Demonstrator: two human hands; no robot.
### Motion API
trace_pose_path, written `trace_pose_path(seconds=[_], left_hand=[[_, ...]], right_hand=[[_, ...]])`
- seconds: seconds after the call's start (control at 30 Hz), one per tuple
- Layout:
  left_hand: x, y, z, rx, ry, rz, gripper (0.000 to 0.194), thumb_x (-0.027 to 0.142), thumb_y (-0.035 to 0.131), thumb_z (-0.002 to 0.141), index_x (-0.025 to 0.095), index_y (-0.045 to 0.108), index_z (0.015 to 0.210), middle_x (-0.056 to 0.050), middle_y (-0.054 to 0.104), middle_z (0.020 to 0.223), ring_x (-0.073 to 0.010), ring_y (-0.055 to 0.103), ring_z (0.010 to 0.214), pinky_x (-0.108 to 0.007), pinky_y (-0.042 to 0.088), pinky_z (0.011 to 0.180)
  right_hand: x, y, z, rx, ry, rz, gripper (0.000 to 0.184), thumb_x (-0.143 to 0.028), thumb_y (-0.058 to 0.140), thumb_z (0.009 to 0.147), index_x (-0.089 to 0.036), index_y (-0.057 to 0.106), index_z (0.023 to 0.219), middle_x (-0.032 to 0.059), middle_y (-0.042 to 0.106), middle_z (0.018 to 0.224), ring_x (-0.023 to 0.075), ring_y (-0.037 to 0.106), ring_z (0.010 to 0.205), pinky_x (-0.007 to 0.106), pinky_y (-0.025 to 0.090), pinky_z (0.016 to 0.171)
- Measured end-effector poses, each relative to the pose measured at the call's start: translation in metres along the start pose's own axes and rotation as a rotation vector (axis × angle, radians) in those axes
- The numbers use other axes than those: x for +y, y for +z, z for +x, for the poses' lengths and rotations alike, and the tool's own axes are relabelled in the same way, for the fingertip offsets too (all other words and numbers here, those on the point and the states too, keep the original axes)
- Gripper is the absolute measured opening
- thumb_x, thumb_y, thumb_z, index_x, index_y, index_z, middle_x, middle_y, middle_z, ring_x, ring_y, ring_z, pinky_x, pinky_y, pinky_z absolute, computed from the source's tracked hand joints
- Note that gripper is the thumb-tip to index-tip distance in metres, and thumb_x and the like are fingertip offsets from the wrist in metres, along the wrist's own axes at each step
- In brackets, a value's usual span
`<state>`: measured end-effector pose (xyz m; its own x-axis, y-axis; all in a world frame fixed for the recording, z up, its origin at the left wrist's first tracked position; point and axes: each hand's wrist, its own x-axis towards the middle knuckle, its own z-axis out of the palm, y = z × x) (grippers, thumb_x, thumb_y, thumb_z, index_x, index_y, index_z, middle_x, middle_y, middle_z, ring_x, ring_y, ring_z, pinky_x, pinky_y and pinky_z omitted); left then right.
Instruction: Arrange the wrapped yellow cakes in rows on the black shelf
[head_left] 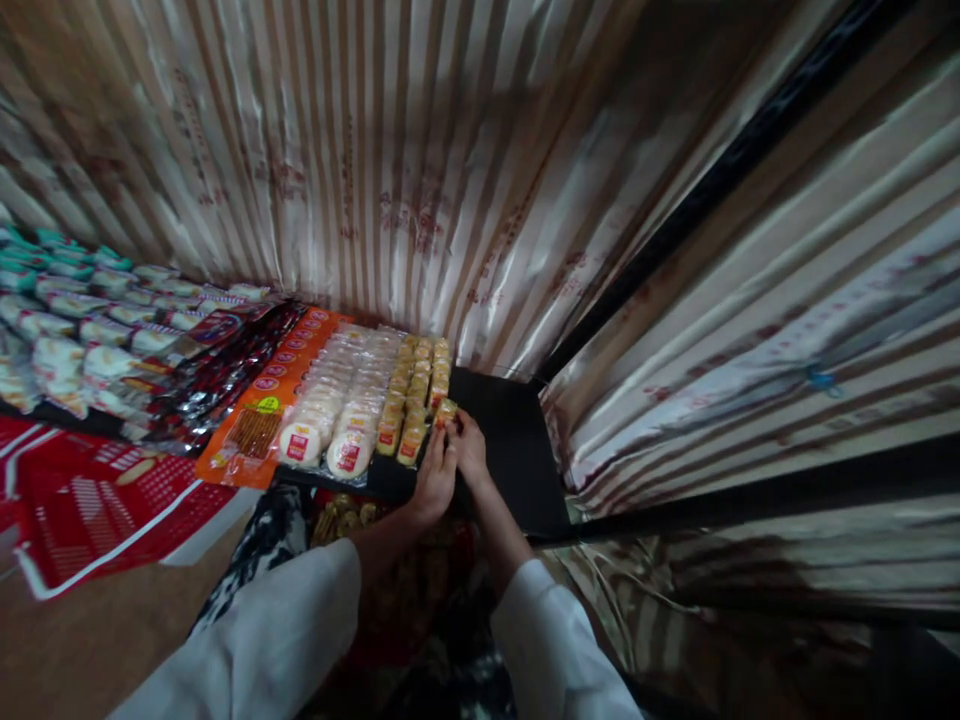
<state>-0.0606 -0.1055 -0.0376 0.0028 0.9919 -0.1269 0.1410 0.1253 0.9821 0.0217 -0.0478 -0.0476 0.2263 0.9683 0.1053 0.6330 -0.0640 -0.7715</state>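
Observation:
My left hand [433, 482] and my right hand [470, 450] are close together at the front end of the rightmost row of small yellow snack packets. Between their fingertips is one yellow packet [445, 410] with a red label, pinched from both sides. Two fuller rows of yellow packets [412, 440] stand just left of my hands. Beyond those come rows of round white rice crackers [349, 455] in clear wrap with red labels. The packets sit on a black shelf [517, 460]. My fingers partly cover the lower part of the held packet.
Orange snack bags [255, 420], dark red packets [247, 365] and white-and-teal packets [64, 265] line the shelf leftward. A red basket [82, 510] is at lower left. Below my arms are gold packets [341, 515]. Striped sheeting [420, 150] and a black post [675, 220] bound the shelf.

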Motion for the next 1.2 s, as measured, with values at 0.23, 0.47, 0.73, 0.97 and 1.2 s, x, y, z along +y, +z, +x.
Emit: trace_pose_path(seconds=[0.23,0.47,0.73,0.97,1.2], left_hand=[[0.002,0.002,0.015,0.009,-0.017,0.019,0.051,0.025,0.034,0.092,0.009,0.032,0.140,-0.012,0.026,0.150,-0.0167,0.021,0.140,-0.032,0.014,0.117],[-0.006,0.004,0.026,0.043,-0.010,0.055,0.047,0.029,0.034,0.093,0.018,0.036,0.139,-0.007,0.029,0.150,-0.0164,0.020,0.140,-0.037,0.013,0.118],[-0.006,0.008,0.029,0.015,-0.067,0.075,0.054,0.026,0.029,0.094,0.005,0.025,0.142,-0.015,0.018,0.152,-0.0175,0.014,0.141,-0.034,0.010,0.118],[-0.008,0.005,0.014,-0.035,-0.021,0.035,0.051,0.032,0.026,0.094,0.016,0.029,0.143,-0.005,0.018,0.154,-0.0136,0.013,0.141,-0.032,0.011,0.117],[-0.019,-0.018,-0.041,0.088,0.132,0.034,0.051,0.034,0.030,0.092,0.011,0.038,0.137,-0.012,0.037,0.145,-0.0186,0.031,0.136,-0.036,0.022,0.116]], right_hand=[[-0.006,0.008,0.015,-0.014,-0.008,-0.015,0.038,-0.029,0.048,0.081,-0.017,0.059,0.115,0.0089,0.064,0.105,0.0194,0.059,0.095,0.032,0.047,0.086],[0.006,0.020,0.015,0.012,-0.018,0.152,0.049,-0.032,0.050,0.079,-0.016,0.052,0.125,0.0109,0.062,0.112,0.0196,0.061,0.095,0.034,0.047,0.088],[0.009,0.025,0.014,-0.051,-0.052,0.165,0.044,-0.035,0.046,0.083,-0.014,0.057,0.120,0.0105,0.062,0.116,0.0198,0.057,0.105,0.033,0.042,0.097],[0.011,0.020,-0.001,0.049,0.022,0.150,0.047,-0.036,0.047,0.081,-0.012,0.055,0.121,0.0136,0.058,0.120,0.0218,0.054,0.110,0.036,0.040,0.098],[-0.002,0.010,-0.049,0.135,-0.041,0.214,0.035,-0.034,0.039,0.086,-0.016,0.062,0.106,0.0109,0.062,0.109,0.0187,0.057,0.102,0.033,0.044,0.094]])
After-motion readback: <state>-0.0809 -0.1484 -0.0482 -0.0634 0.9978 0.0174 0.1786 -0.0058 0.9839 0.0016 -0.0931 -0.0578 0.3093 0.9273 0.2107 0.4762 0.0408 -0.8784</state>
